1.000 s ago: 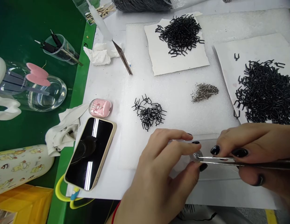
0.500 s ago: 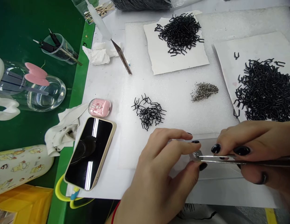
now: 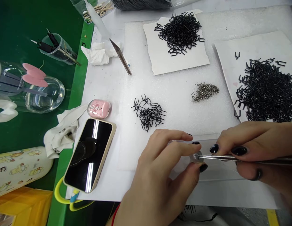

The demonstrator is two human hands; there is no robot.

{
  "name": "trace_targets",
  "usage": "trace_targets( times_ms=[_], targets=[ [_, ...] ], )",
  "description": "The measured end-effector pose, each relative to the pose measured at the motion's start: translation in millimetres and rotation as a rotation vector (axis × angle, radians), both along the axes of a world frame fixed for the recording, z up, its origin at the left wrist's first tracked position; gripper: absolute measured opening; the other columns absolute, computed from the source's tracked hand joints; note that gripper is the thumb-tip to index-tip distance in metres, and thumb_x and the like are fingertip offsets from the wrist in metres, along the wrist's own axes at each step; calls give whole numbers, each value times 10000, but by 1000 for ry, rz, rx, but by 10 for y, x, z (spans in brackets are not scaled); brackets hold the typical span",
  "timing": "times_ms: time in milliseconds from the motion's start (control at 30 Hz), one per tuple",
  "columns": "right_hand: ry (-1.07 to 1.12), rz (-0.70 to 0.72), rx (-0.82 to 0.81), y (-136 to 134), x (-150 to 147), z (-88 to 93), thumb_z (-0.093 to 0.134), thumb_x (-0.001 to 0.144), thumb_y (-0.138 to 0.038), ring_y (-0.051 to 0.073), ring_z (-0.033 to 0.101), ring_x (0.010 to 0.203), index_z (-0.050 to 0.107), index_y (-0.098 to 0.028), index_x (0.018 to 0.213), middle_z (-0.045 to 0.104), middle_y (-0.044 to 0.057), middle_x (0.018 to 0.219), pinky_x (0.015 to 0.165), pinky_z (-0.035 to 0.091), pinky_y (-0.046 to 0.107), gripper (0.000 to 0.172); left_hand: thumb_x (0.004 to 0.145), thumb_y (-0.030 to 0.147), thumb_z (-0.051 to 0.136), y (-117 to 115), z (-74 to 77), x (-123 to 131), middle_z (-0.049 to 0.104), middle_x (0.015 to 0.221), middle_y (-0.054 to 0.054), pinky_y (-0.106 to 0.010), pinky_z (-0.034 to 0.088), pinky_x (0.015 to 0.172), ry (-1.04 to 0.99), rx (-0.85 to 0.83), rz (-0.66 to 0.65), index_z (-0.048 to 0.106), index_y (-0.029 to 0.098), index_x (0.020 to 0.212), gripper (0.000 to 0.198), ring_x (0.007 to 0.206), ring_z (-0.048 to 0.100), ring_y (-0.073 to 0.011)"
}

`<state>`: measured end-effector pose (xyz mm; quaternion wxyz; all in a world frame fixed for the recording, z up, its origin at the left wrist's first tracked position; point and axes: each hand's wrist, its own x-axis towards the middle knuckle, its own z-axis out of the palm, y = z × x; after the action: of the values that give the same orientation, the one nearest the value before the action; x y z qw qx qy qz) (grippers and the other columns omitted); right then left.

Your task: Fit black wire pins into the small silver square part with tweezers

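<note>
Between the thumb and fingertips of my left hand (image 3: pixel 163 171) is a small round clear piece (image 3: pixel 194 157), mostly covered by the fingers. My right hand (image 3: pixel 256 146) grips metal tweezers (image 3: pixel 221 158), whose tips meet at the round piece. Whether the tips pinch something tiny there I cannot tell. Under both hands lies a clear flat plastic sheet or tray (image 3: pixel 213 175). Beyond my left hand sits a small heap of black forked pieces (image 3: pixel 150 114). A pile of tiny metallic bits (image 3: pixel 205 92) lies farther back on the white foam sheet (image 3: pixel 176 116).
Large piles of black forked pieces lie on paper at the back (image 3: pixel 182 31) and right (image 3: pixel 270 91). On the left are a phone (image 3: pixel 89 157), a pink case (image 3: pixel 99 108), crumpled tissue (image 3: pixel 98 54), a blade-like metal strip (image 3: pixel 120 56), and a cup of tools (image 3: pixel 57 47).
The tweezers' arms have come together, and their tips have moved slightly left to the round piece. My right hand has shifted a little left with them; my left hand keeps its hold.
</note>
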<state>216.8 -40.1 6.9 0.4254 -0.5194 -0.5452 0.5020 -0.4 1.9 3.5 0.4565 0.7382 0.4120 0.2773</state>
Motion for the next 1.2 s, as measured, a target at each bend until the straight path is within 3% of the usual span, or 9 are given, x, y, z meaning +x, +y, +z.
trace_targets(
  times_ms=[133,233,333,567,733,967,1200],
  targets=[
    [-76,51,-9,2,17,10,672,787,-165,102,584,526,708,-237,864,667,35,877,463,549,212,112,836,110,648,-2,-3,-8,620,1098,-35,-178,474,902,12,3,-4,657,162,1010,182,1045,585,-100],
    [-39,31,71,17,14,-20,686,795,-223,179,682,681,687,-274,961,685,45,937,571,597,278,175,837,105,646,-7,4,-13,619,1101,-28,-181,476,904,15,11,1,652,171,1011,187,1046,586,-99],
    [-26,22,65,15,19,-59,715,771,-232,233,702,776,697,-253,937,690,63,918,672,612,338,169,834,105,649,-17,10,-8,618,1103,-23,-171,473,907,16,17,5,648,173,1012,191,1047,585,-92],
    [48,72,-44,-20,41,-54,694,765,-168,172,655,620,703,-235,909,672,68,938,542,573,304,159,839,108,646,-16,-13,-5,617,1109,-24,-177,471,920,22,7,-2,649,176,1027,200,1059,583,-96],
    [92,44,-35,-16,9,-3,695,765,-156,85,528,462,701,-272,946,667,49,931,409,475,249,214,844,111,642,-5,-3,-17,611,1108,-16,-174,469,917,19,7,-7,645,184,1034,204,1061,578,-91],
    [25,61,-44,-9,17,-14,696,764,-177,183,664,633,700,-275,913,669,44,915,560,572,328,178,843,106,636,-6,-3,-9,609,1100,-20,-162,469,907,22,10,-13,644,167,1026,194,1056,577,-82],
    [52,78,-29,-47,4,-27,675,784,-150,86,545,476,693,-274,914,664,38,931,416,483,247,181,840,109,650,-7,-9,-9,610,1104,-18,-174,474,908,17,14,-9,640,180,1032,205,1057,579,-90]
  ],
)
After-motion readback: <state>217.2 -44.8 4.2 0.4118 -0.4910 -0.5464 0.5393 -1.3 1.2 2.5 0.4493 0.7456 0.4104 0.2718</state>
